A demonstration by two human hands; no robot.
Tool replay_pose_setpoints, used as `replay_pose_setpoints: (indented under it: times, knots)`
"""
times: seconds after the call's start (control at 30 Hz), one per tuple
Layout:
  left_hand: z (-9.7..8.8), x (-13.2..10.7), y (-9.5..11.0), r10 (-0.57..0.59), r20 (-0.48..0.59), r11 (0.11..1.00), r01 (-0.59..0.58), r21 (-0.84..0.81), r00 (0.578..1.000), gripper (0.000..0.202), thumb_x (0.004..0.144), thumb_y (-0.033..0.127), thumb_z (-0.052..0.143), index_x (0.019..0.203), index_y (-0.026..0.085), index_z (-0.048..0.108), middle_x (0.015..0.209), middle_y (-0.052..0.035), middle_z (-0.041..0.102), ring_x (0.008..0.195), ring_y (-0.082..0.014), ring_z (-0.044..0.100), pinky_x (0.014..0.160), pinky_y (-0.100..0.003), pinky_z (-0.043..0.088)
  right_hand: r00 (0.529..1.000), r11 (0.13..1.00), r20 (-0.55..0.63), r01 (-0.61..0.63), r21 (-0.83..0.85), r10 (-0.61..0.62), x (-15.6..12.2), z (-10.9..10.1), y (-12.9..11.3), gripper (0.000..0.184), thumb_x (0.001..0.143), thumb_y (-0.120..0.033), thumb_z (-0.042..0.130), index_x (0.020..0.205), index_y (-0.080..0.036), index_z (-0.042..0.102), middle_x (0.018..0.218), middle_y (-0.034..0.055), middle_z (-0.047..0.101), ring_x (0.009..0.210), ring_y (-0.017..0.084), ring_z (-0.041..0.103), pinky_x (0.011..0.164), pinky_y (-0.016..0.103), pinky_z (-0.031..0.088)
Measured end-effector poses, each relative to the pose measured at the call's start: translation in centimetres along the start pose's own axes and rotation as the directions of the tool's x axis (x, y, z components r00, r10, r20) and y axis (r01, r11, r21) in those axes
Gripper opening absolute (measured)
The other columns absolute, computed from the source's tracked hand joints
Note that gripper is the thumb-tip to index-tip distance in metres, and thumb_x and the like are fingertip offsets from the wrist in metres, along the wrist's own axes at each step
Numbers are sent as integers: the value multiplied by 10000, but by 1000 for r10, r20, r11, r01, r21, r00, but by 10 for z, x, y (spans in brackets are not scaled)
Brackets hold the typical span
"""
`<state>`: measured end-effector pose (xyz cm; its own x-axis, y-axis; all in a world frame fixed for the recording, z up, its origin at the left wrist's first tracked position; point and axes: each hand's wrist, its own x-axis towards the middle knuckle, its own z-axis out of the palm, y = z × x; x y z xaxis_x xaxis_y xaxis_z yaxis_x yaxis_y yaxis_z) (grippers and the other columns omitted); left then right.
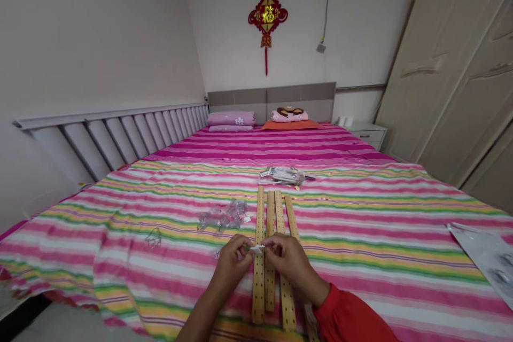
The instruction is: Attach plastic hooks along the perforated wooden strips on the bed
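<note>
My left hand (233, 259) and my right hand (287, 257) come together in front of me, each with fingertips pinched on a small whitish plastic packet (257, 249). What the packet holds is too small to make out. Beneath the hands, several long wooden strips (259, 214) with rows of dark holes lie lengthwise, side by side, on the striped bed sheet (372, 235). Left of the strips is a pile of small clear plastic bags (224, 215). Past their far ends lies another clear packet (285, 175) with greyish contents.
A loose tangle of thin dark cord or wire (153, 238) lies on the sheet at left. At the right edge rests a large clear plastic bag (487, 256). Folded purple bedding (231, 118) sits by the headboard (240, 99). Grey railings (112, 136) run along the left wall.
</note>
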<state>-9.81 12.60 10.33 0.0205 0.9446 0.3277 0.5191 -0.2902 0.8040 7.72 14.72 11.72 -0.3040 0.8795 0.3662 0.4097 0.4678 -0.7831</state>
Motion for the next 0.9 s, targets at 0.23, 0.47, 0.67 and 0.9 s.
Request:
replay_pose_setpoints:
  times: [0.23,0.47,0.67,0.9]
  knots:
    - [5,-1,-8,10,39,999,-9,-42,999,115,674,146,526,734,167,622,685,-1,572,618,-117,527,559,-206,404,993,987,-19,-117,109,120,5,4,10,189,703,-175,565,729,-195,752,664,29,729,609,177,644,546,244,449]
    - [3,0,-24,-4,-55,997,0,-71,998,145,644,147,517,747,177,614,714,-12,620,640,-135,596,607,-238,491,954,882,-51,-250,398,294,14,-14,23,114,615,-262,652,576,-166,698,522,9,661,467,136,553,452,234,411]
    - [15,9,-64,-14,-130,996,2,-92,991,237,681,175,478,850,182,644,902,-68,679,844,-187,657,776,-329,537,923,809,-62,-299,506,380,2,-43,37,217,615,-344,695,709,-151,724,524,-6,638,352,82,438,360,218,353]
    - [23,10,-87,106,-82,994,-106,-2,991,324,717,119,424,878,189,697,1007,-89,643,1003,-200,604,912,-379,480,965,978,-235,-71,197,117,-43,-55,65,208,805,-341,606,877,-207,747,812,74,737,709,210,671,598,302,532]
